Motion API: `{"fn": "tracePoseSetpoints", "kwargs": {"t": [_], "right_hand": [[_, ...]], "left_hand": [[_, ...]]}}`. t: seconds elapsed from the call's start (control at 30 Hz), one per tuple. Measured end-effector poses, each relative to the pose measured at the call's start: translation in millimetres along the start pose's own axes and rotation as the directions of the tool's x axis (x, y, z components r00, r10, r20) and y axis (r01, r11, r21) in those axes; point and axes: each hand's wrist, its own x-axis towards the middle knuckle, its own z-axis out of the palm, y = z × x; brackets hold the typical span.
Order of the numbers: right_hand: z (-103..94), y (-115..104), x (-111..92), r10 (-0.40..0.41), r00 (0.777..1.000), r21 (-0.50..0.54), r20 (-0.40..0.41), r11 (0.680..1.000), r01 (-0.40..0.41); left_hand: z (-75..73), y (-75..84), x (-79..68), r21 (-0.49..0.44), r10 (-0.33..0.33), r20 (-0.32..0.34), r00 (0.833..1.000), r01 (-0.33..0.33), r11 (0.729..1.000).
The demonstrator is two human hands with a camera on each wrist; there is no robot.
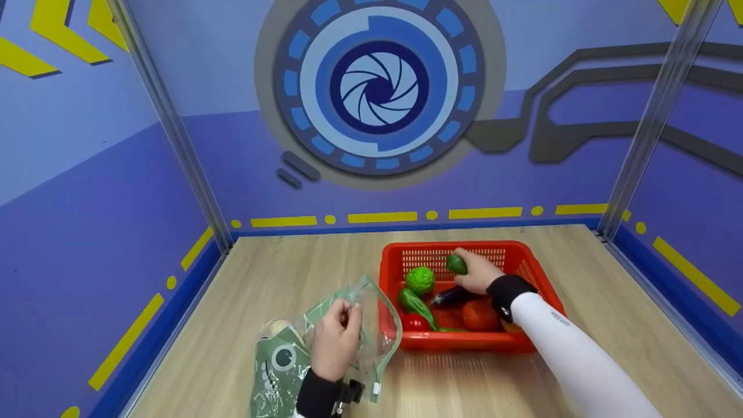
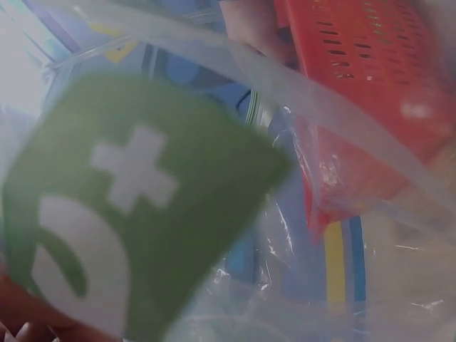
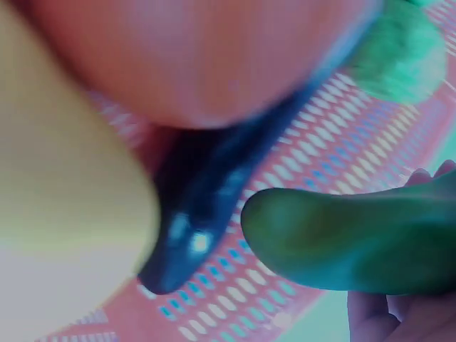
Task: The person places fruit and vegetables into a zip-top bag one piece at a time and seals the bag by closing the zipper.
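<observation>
My right hand [image 1: 479,273] grips a smooth green cucumber [image 3: 349,242] over the back of a red plastic basket [image 1: 464,342]. Below that hand in the basket lies a dark eggplant [image 3: 199,214], with a red tomato [image 1: 480,315] near the wrist. A bright green cabbage-like head [image 1: 419,280], a green pepper [image 1: 415,306] and a smaller red vegetable [image 1: 414,322] sit along the left side. With curled fingers my left hand [image 1: 336,337] pinches the upper edge of a clear and green zip bag [image 1: 278,371]. The bag's mouth gapes toward the basket, and something pale [image 1: 280,328] shows inside.
Basket and bag stand on a wooden table [image 1: 290,261]. The bag's mouth overlaps the basket's left front corner in the head view. Blue panels [image 1: 220,151] with metal corner posts [image 1: 656,116] enclose the table at the back and sides.
</observation>
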Motion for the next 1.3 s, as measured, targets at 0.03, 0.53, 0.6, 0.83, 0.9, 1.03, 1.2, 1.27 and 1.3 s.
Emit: {"fn": "tracePoseSetpoints", "kwargs": {"t": [0.03,0.53,0.6,0.83,0.9,1.03,1.2,1.27,1.3], "right_hand": [[-3.3,-2.6,-1.4,-0.004,1.0,0.027,-0.017,1.0,0.004],[-8.8,-84.8,-26.2,-0.192,0.969,0.345,-0.159,0.908,0.236],[-3.3,-97.5,-29.9,-0.201,0.964,0.434,-0.173,0.863,0.258],[28.5,-137.6,-42.6,-0.181,0.971,0.677,-0.155,0.697,0.238],[40.1,-145.1,-44.6,-0.189,0.973,0.697,-0.133,0.68,0.227],[62.9,-156.4,-45.4,-0.191,0.976,0.717,-0.103,0.666,0.206],[88.9,-163.9,-45.0,-0.209,0.976,0.696,-0.059,0.692,0.19],[97.2,-164.8,-45.0,-0.222,0.975,0.668,-0.033,0.721,0.187],[100.6,-165.0,-44.8,-0.225,0.974,0.645,-0.023,0.741,0.187]], "left_hand": [[0.0,0.2,0.1,0.003,-0.003,0.0,1.0,0.003,1.0],[0.5,-0.2,0.2,0.011,0.044,-0.033,0.998,-0.044,0.999],[0.7,0.0,0.2,0.014,0.054,-0.044,0.998,-0.054,0.998],[0.8,2.1,0.4,0.021,0.042,-0.054,0.998,-0.041,0.999],[1.1,2.2,0.4,0.025,0.052,-0.057,0.997,-0.051,0.998],[1.7,1.5,0.3,0.035,0.084,-0.064,0.994,-0.082,0.996],[2.2,1.4,0.7,0.033,0.091,-0.067,0.994,-0.089,0.996],[1.9,1.9,1.1,0.035,0.086,-0.076,0.993,-0.083,0.996],[1.8,2.2,1.3,0.038,0.085,-0.082,0.993,-0.082,0.996]]}}
